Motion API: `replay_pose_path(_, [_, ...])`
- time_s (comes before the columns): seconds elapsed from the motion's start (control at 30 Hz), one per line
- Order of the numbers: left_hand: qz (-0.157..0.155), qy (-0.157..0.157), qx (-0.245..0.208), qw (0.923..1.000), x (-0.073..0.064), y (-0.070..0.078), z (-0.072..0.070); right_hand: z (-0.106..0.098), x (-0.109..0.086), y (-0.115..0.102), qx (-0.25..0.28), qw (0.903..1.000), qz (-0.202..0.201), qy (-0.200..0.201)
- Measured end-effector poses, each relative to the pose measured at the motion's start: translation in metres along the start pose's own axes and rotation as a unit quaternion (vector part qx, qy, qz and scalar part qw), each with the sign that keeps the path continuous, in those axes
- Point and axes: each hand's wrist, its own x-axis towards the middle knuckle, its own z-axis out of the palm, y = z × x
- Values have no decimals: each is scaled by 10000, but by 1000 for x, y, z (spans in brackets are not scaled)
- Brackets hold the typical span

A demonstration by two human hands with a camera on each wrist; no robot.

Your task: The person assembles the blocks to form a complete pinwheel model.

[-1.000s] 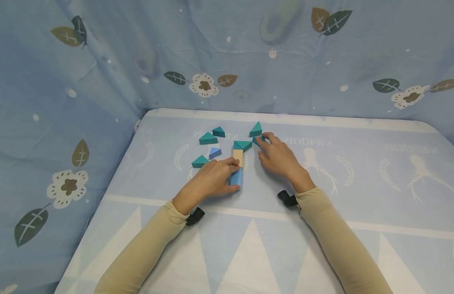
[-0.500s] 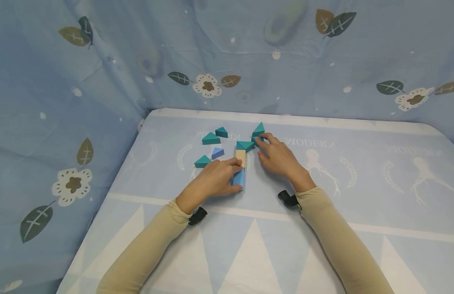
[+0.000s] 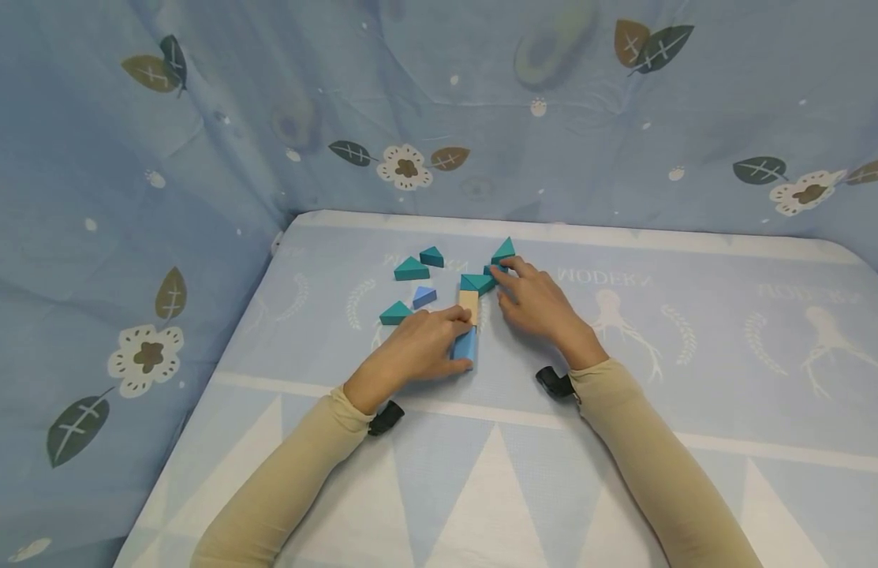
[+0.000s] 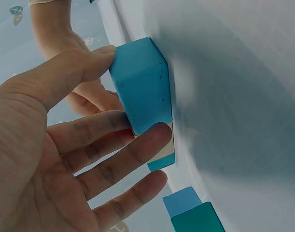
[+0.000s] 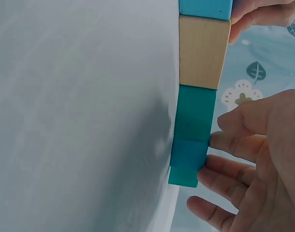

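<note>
My left hand (image 3: 423, 343) holds a blue block (image 3: 465, 347) lengthwise, its thumb at the near end and fingers along the side. In the left wrist view, a finger reaches past that block (image 4: 142, 87) to the wooden block beyond. This plain wooden block (image 3: 470, 306) lies end to end with the blue one. At its far end sit teal triangular blocks (image 3: 476, 282). With its fingertips, my right hand (image 3: 541, 304) touches a darker teal triangular block (image 3: 491, 270), which its fingers partly cover. Just beyond is another teal triangular block (image 3: 504, 251).
Left of the row lie loose triangular blocks: a teal one (image 3: 412, 270), a dark teal one (image 3: 432, 256), a small blue one (image 3: 424, 297) and a teal one (image 3: 394, 313) near my left hand. A patterned cloth covers the table (image 3: 694, 379); a curtain (image 3: 268, 95) hangs behind.
My right fingertips have slid the darker teal triangular block left, against the teal blocks at the row's far end. My left hand keeps its hold on the blue block. The head view shifts slightly.
</note>
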Motion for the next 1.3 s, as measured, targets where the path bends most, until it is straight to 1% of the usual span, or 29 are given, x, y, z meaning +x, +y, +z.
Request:
replay_pose_path(0.5, [13,-54,42,10000,0,1,-1,2,4,-4,-74,9999,-88,-35])
replay_pose_path(0.63, [12,-41,71,10000,1,1,-1,3,4,-4,-62,9998,-127,-133])
replay_pose_path(0.83, [-108,-173,-24,9998,1,2,-2,5,6,-6,-42,9994,-151,-316])
replay_pose_path(0.93, [-124,-193,-10,9997,1,2,-2,6,6,-7,-42,9994,-177,-307])
replay_pose_path(1.17, [-90,-119,-4,9999,1,1,-1,7,6,-8,-46,9997,-169,-168])
replay_pose_path(1.3, [-40,-92,0,9999,1,1,-1,8,6,-6,-37,9996,-183,-190])
